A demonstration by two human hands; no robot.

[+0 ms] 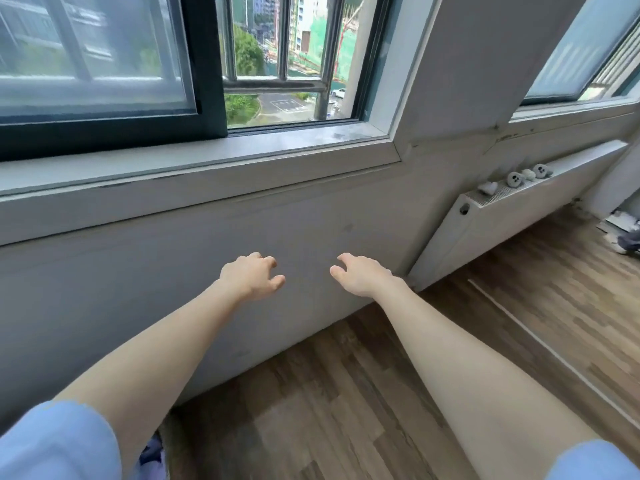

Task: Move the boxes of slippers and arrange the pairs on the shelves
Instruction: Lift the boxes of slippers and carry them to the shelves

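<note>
Holding: nothing; left hand [251, 277] and right hand [362, 275] loosely curled, fingers [273, 262] slightly apart.
Slipper boxes: not in view, nor shelves; position relative to the fingers cannot be told.
Progress: nothing shown arranged; likely all left.
Beyond: pale grey painted wall [138, 271] at 12 o'clock, white panel radiator [519, 216] at 2 o'clock.

Place: indoor room on an upper storey, domestic in look; whether home or office cannot be told.
Window [104, 64]: sliding, dark frame, open at one side; metal bars [277, 85] across the gap.
Outlook: tower blocks, trees [246, 53], a road and a white car [338, 92] below.
Sill [207, 150]: wide, pale grey, scuffed front edge.
Wall [173, 265]: plain white under the sill.
Radiator [519, 216]: white panel type beneath a second window [581, 46]; small grey ornaments [515, 179] along its top.
Floor [346, 393]: wood-pattern laminate planks.
</note>
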